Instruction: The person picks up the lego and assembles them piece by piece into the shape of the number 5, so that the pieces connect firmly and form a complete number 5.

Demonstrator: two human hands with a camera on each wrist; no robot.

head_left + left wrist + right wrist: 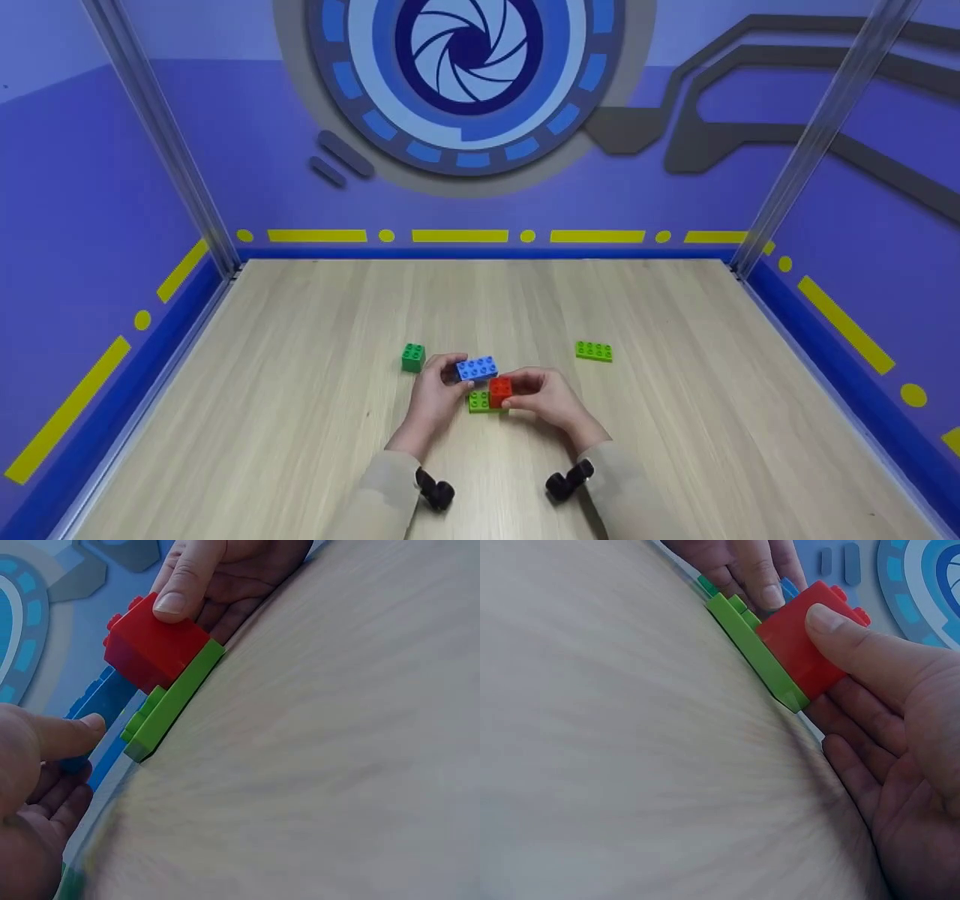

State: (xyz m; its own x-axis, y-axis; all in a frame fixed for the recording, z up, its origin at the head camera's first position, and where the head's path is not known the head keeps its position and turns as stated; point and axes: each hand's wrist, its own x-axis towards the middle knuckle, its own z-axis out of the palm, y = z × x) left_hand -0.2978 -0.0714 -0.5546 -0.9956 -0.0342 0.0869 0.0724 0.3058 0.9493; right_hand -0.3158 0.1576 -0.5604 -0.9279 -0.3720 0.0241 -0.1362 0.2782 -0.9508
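My left hand (436, 396) pinches a blue brick (477, 368) between thumb and fingers, just behind a flat light-green brick (478, 402). In the left wrist view the blue brick (105, 701) is off the table, its studs facing up. My right hand (551, 397) grips a red brick (500, 391) with the thumb on its near side. The red brick sits on the right half of the light-green brick (757, 652), whose left studs stay bare. Whether the red brick is fully pressed down, I cannot tell.
A dark-green brick (412, 358) stands on the wooden table (315, 420), just left of my left hand. Another flat light-green brick (594, 351) lies farther back on the right. Blue-purple panels (480, 210) enclose the table at the back and sides.
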